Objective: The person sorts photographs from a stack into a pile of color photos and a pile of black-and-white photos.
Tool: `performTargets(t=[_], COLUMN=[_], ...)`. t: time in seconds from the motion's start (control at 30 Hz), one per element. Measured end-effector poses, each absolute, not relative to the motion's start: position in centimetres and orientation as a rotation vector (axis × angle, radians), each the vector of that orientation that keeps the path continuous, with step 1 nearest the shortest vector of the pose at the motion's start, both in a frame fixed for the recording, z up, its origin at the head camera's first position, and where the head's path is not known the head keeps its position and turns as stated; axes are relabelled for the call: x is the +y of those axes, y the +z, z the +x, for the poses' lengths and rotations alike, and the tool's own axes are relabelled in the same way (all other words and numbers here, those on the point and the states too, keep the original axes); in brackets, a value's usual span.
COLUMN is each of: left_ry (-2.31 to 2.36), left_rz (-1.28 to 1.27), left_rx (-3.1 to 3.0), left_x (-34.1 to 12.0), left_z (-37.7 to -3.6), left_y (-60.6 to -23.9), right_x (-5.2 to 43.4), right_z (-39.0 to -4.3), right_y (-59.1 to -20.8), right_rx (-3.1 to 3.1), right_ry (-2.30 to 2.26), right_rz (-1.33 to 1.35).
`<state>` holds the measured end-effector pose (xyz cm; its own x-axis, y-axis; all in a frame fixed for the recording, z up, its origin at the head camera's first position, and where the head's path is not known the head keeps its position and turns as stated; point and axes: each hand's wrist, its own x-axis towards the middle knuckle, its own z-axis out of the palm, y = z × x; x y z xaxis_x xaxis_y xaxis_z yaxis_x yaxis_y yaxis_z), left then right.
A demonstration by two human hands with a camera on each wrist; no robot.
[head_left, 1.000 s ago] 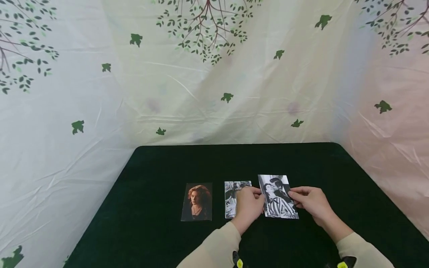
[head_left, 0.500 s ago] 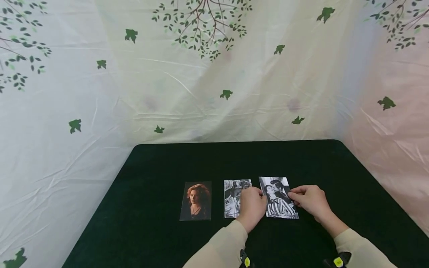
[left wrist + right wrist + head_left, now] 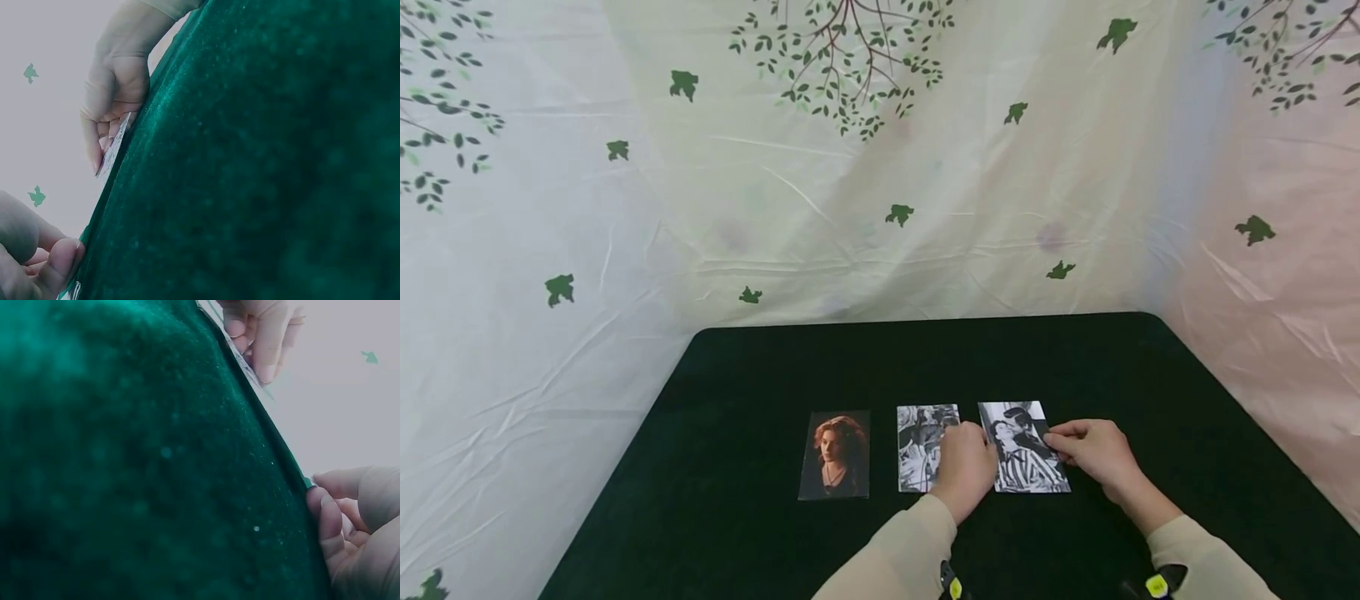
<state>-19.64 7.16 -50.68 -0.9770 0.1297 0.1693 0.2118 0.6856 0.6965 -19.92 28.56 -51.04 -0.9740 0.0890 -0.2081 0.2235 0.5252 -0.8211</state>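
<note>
Both hands pinch the striped-shirt photo (image 3: 1024,450): left hand (image 3: 967,467) at its 9 o'clock edge, right hand (image 3: 1093,452) at 3 o'clock. Lowering it flat, parallel to the middle photo (image 3: 921,446), should keep the row even.

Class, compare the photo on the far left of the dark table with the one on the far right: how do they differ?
The left photo is in colour; the right photo is black and white. The left photo shows one person, the right photo two close together. No hand touches the left photo, while the left hand and right hand pinch the right photo's edges. Both lie upright on the table.
</note>
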Motion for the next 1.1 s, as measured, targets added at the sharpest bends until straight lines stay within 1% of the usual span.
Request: performTargets(t=[0.27,0.53,0.6,0.8,0.87,1.1], left_ry=[-1.245,-1.236,-1.296,-1.747,-1.834,-1.776], left_rz=[-0.303,-0.326,-0.325,-0.181,-0.128,-0.112], left_rx=[-2.763,-2.675,-2.661,-2.610,-2.589,-2.603], left_x=[7.2,6.9,6.9,6.5,6.4,6.4], left_z=[-19.6,-20.0,-20.1,-20.3,-20.2,-20.1], left_y=[-50.8,-51.3,-51.4,-51.8,-51.8,-51.7], right_x=[28.9,28.7,28.7,28.7,28.7,28.5], right_z=[-19.7,-19.7,-19.8,-19.9,-19.9,-19.9], right_y=[-51.1,-50.9,-51.0,-51.2,-51.2,-51.1], right_rx=[2.666,2.701,2.709,2.715,2.712,2.722], right_ry=[-1.390,-1.372,-1.362,-1.350,-1.353,-1.329], right_rz=[0.306,0.282,0.286,0.299,0.303,0.321])
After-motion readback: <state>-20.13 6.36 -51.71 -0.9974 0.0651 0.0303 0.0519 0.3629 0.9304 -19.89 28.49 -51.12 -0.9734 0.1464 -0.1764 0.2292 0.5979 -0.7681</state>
